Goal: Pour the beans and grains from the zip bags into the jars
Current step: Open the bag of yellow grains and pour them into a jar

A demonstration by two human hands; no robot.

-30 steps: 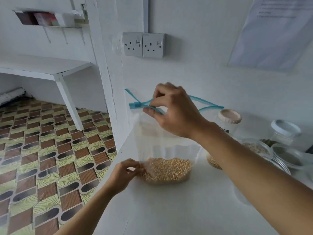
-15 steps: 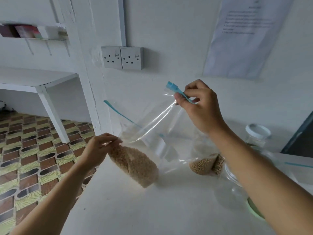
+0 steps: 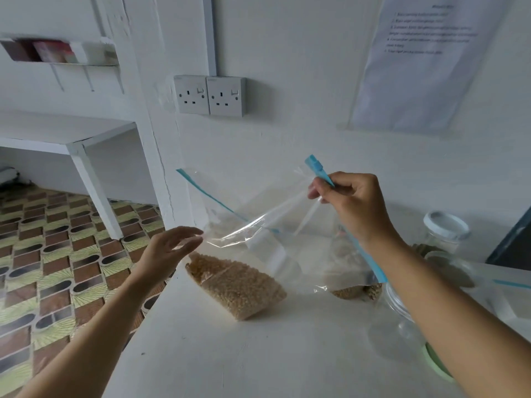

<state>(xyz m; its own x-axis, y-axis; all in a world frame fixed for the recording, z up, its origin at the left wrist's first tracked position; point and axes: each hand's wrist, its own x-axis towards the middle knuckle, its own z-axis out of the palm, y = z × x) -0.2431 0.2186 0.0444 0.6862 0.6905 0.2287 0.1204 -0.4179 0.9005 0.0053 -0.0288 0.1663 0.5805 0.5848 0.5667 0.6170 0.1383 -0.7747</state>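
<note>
Zip bag (image 3: 238, 288) on white table (image 3: 230, 354), patterned floor (image 3: 57, 254)

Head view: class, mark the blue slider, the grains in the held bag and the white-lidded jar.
blue slider (image 3: 314, 165): head view, its upper end.
grains (image 3: 235, 285): head view, middle of the heap.
white-lidded jar (image 3: 446, 225): head view, its lid.

Two hands are showing: left hand (image 3: 169, 254), right hand (image 3: 353, 205). Three zip bags are lying near: first bag (image 3: 238, 288) between the hands, second bag (image 3: 353, 262) behind the right wrist, third bag (image 3: 505, 285) beyond the right forearm. Two jars are standing beside that forearm: lidded jar (image 3: 445, 231), open jar (image 3: 393, 326).
</note>
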